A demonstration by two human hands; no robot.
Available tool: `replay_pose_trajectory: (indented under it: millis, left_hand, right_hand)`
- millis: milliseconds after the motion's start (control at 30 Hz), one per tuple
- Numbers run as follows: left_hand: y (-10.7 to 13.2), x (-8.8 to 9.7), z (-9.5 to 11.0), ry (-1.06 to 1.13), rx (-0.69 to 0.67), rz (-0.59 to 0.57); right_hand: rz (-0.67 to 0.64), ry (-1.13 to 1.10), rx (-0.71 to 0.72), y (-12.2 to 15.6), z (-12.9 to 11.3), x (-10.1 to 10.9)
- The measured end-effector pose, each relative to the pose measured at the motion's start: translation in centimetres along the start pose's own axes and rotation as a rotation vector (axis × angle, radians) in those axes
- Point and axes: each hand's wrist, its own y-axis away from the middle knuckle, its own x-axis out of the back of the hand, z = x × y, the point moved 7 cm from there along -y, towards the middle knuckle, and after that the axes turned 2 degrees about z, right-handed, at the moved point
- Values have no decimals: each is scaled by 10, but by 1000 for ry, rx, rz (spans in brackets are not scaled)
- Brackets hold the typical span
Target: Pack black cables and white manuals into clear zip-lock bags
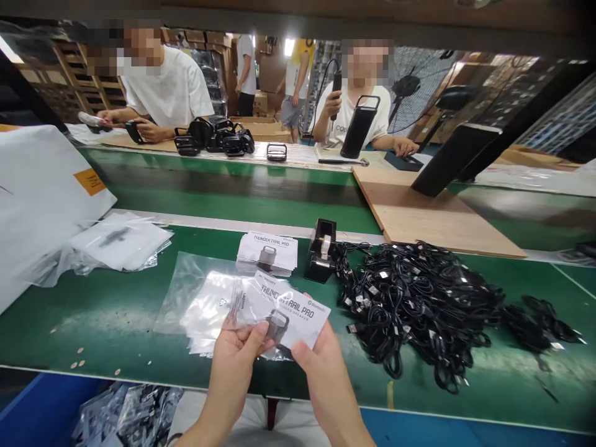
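A printed THUNDER TRAIL PRO leaflet with a speaker picture is held between my two hands, tilted up above the table. My left hand pinches a clear plastic bag at the leaflet's left part, and the film lies over that end. How far the leaflet sits inside the bag I cannot tell. My right hand grips the leaflet's right side, thumb on its front. Beneath lies a spread stack of clear plastic bags. Just behind, a pile of matching leaflets rests on the table.
A black tape dispenser stands beside the leaflet pile. Right of it lies a heap of black cables. More bagged items lie left. Beyond, a wooden board carries a black speaker; two people work across the line.
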Motion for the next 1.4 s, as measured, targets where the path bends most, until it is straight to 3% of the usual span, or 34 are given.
replay_pose_trajectory:
  millis: [100, 200, 400, 567, 700, 800, 867, 1067, 1267, 1400]
  left_hand:
    - [2, -11, -5, 6, 30, -72]
    - [4, -13, -12, -67, 92, -118]
    - [-3, 27, 12, -113, -110, 110]
    - [-14, 49, 21, -50, -55, 174]
    - [-10, 31, 16, 145, 80, 40]
    - [1, 4, 5, 119, 166, -143]
    - [5, -7, -2, 69, 193, -187]
    - [6, -13, -4, 167, 168, -157]
    - [-2, 1, 3, 187, 122, -30]
    - [-2, -3, -3, 174, 153, -49]
  right_hand:
    - [108, 88, -78, -1, 12, 0]
    - [173, 199, -37, -4, 14, 4]
    - [255, 286, 34, -9, 4, 29]
    - [249, 248, -8, -9, 0, 33]
    - [278, 219, -15, -9, -1, 31]
    - [243, 224, 11, -10, -1, 27]
    - [217, 226, 18, -10, 0, 24]
    - [120, 190, -6, -8, 3, 17]
    - [11, 482, 8, 3, -9, 21]
    - [-90, 513, -59, 5, -7, 21]
